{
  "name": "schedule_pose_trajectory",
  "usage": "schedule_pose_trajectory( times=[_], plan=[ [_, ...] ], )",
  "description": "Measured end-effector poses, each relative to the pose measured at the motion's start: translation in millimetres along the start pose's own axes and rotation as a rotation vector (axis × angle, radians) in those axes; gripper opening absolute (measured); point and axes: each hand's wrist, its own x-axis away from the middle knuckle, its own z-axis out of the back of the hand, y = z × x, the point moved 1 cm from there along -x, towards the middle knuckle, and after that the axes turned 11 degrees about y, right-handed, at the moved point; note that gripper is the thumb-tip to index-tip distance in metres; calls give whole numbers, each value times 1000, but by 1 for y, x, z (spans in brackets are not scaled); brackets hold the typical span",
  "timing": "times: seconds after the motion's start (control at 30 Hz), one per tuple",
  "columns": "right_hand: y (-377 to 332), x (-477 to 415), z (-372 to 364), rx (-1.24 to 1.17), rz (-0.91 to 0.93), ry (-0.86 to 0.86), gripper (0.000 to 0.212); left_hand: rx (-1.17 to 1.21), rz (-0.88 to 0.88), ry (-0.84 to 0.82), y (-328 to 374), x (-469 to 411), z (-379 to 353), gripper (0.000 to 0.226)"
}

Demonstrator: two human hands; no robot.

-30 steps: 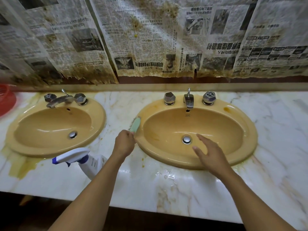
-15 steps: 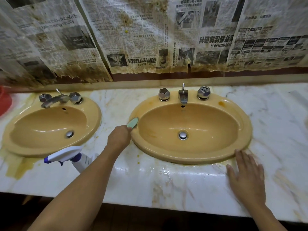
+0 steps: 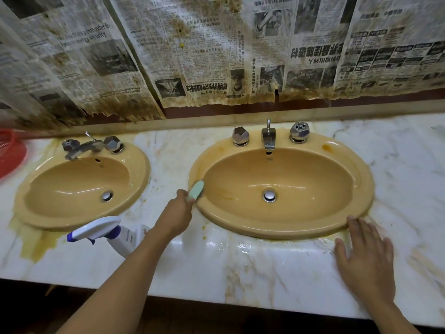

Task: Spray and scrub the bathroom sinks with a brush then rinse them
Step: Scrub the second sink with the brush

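Brush [image 3: 195,192] first: where is it on the head view? asks the desk.

Me: In my left grip [image 3: 177,214]. The fingers are curled round its near end. The pale green head lies against the left rim of the right sink [image 3: 361,169], just where the rim rolls into the bowl. The bristles are too blurred for me to make out.

Desk: And the other side?

Me: My right grip [image 3: 366,259] holds nothing. It lies palm down on the counter [image 3: 252,268] with fingers straight and spread, just beside the front right rim of that sink. I cannot tell whether the fingertips [image 3: 352,220] touch the rim.

Desk: The sinks themselves?

Me: Two yellow-tan oval basins set in white veined marble. The right one has a chrome tap [image 3: 268,139] between two faceted knobs, a chrome drain [image 3: 269,195] at the bottom and an orange-brown spot [image 3: 327,147] on its far right rim. The left sink [image 3: 142,165] sits well apart, its spout [image 3: 80,149] turned leftward. A yellow-brown stain [image 3: 31,244] spreads over the counter at its front left.

Desk: Spray?

Me: The spray bottle [image 3: 113,233], white with a blue trigger, is on the counter near the left sink's front rim. It is partly behind my left forearm, nozzle pointing left. Stained newspaper [image 3: 204,56] covers the wall behind, and a red basket [image 3: 10,157] shows at the left edge.
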Motion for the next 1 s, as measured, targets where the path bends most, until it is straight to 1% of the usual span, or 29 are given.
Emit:
schedule_pose_trajectory(
  times=[0.1, 0.17, 0.27, 0.33, 0.43, 0.53, 0.67, 0.77, 0.87, 0.93, 1.0],
  plan=[
    [0, 0, 1, 2, -6, -5, 70, 29, 4, 50, -9, -2, 1, 32],
    [-1, 0, 1, 4, -8, -4, 70, 35, -48, 31, -6, -1, 0, 35],
    [0, 1, 0, 6, -14, -10, 70, -18, -137, 7, 4, 5, -3, 37],
    [1, 1, -1, 15, -16, -19, 69, -24, -131, 78, 4, 1, -1, 40],
    [1, 0, -1, 21, -18, -24, 69, 0, -63, 194, -3, -11, 8, 38],
    [0, 0, -1, 20, -20, -23, 69, -39, -95, 137, -4, -7, 7, 30],
    [0, 0, 0, 20, -27, -23, 69, -176, -219, 19, 5, 2, 10, 23],
    [0, 0, 0, 26, -25, -28, 69, -280, -171, 67, 13, -16, 17, 22],
    [-1, -1, 1, 21, -28, -28, 68, -256, -53, 126, 18, -36, 21, 23],
    [-1, -1, 2, 17, -29, -28, 68, -223, -6, 93, 20, -46, 20, 24],
    [-2, -1, 2, 11, -29, -22, 68, -251, -18, 40, 23, -53, 20, 24]
  ],
)
